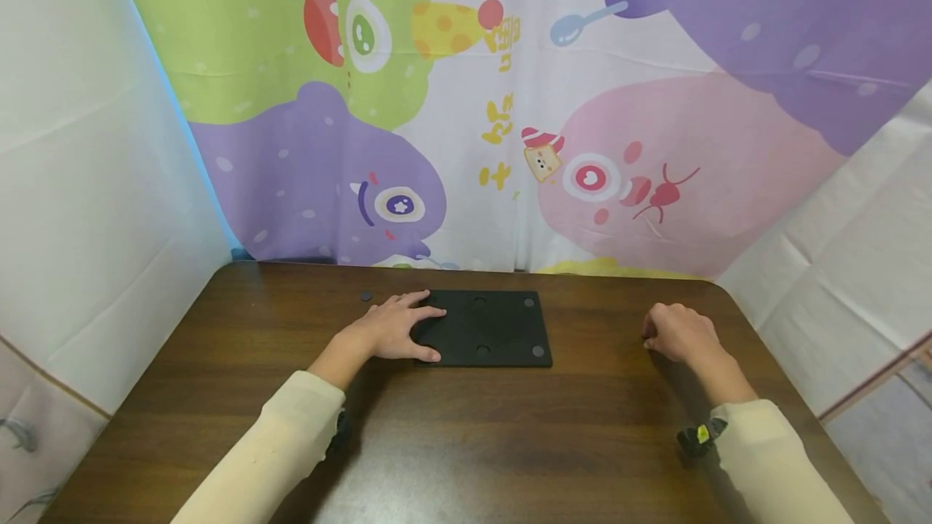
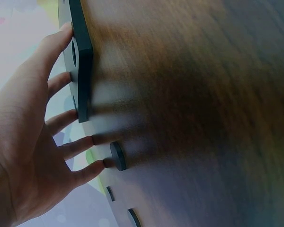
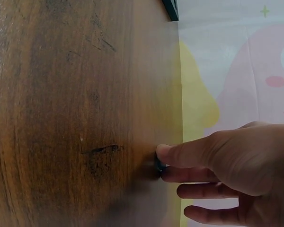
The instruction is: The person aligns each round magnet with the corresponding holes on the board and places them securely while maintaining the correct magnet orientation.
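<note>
A flat black rectangular board [image 1: 510,330] with round recesses lies near the back of the table. Its two right-hand circles look greyer than the middle pair; I cannot tell whether discs fill them. Across the board's left end, my left hand [image 1: 396,328] rests with fingers spread and the thumb on the near corner. Off to the right, my right hand [image 1: 683,332] pinches a small dark disc [image 3: 158,164] between thumb and forefinger at the tabletop, largely hidden by the fingertips. Beside the left fingers, the left wrist view shows a dark disc [image 2: 118,156] on the table.
Two more discs, one nearer the fingers [image 2: 110,194] and one lower [image 2: 134,217], lie on the wooden table [image 1: 480,435]. A cartoon-printed curtain [image 1: 466,87] hangs behind the table's back edge, and white cloth walls [image 1: 116,152] stand at both sides.
</note>
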`<state>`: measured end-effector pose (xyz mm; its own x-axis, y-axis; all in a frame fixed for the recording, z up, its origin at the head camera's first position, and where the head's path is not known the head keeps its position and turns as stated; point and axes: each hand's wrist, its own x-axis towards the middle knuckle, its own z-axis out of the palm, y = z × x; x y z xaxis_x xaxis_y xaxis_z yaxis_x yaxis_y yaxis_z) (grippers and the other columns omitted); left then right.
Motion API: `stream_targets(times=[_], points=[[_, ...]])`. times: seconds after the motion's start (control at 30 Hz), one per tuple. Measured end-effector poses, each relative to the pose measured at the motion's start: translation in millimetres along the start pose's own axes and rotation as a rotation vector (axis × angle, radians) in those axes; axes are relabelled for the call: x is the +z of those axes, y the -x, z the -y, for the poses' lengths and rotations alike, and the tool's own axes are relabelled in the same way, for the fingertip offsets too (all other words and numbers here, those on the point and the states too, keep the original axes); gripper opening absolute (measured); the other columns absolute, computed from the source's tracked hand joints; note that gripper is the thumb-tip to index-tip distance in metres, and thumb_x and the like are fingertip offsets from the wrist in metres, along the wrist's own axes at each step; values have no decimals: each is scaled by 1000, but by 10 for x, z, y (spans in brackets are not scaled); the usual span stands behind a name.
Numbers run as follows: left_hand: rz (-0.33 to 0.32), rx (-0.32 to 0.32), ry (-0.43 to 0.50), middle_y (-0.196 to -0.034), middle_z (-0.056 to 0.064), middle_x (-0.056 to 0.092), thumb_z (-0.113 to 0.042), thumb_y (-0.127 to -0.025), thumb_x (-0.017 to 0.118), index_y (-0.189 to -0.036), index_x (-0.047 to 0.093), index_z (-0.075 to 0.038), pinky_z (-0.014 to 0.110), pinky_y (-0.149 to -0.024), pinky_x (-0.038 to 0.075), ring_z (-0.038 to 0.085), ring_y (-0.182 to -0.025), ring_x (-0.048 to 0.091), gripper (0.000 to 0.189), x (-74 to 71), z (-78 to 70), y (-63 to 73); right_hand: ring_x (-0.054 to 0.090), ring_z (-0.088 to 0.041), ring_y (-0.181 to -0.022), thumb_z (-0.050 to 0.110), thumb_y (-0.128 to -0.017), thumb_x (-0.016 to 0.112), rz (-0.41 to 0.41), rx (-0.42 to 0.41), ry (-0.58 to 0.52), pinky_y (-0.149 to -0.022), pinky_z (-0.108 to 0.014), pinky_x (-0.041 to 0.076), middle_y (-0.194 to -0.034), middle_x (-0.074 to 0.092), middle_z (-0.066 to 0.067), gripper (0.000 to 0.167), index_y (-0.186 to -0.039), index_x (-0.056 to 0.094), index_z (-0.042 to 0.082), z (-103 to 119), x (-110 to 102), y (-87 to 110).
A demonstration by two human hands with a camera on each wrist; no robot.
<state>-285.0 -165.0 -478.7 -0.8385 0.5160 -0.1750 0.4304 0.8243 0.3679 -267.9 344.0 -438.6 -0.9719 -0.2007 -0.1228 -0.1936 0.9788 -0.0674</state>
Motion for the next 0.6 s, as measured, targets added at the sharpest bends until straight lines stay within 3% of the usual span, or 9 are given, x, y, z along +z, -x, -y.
stream_targets(times=[0.2, 0.3, 0.53, 0.6], points=[[-28, 6, -9, -189, 10, 28, -88, -86, 75, -168, 53, -41, 92, -121, 32, 54, -168, 35, 97, 221, 296, -206, 80, -42, -98, 13, -94, 89, -7, -2, 9, -75, -61, 64, -105, 85, -16, 7, -98, 85, 11, 9, -6, 1], [-21, 0, 21, -189, 11, 27, -85, -87, 77, -168, 53, -38, 91, -124, 29, 54, -169, 33, 97, 124, 173, -99, 80, -42, -97, 14, -94, 89, -6, -7, 17, -73, -60, 64, -106, 85, -16, 7, -99, 84, 11, 12, 3, -15], [-35, 5, -30, -189, 10, 29, -92, -84, 73, -169, 52, -42, 92, -121, 34, 53, -168, 36, 100, 236, 299, -211, 80, -47, -104, 13, -95, 85, 6, 0, 23, -78, -64, 64, -118, 85, -20, 17, -111, 84, 7, 13, 47, -36], [-30, 7, -11, -188, 14, 30, -87, -87, 76, -168, 53, -37, 93, -120, 33, 56, -166, 36, 98, 146, 177, -125, 80, -47, -105, 14, -96, 84, 5, 2, 25, -79, -64, 64, -119, 84, -21, 18, -113, 84, 7, 12, 54, -39]])
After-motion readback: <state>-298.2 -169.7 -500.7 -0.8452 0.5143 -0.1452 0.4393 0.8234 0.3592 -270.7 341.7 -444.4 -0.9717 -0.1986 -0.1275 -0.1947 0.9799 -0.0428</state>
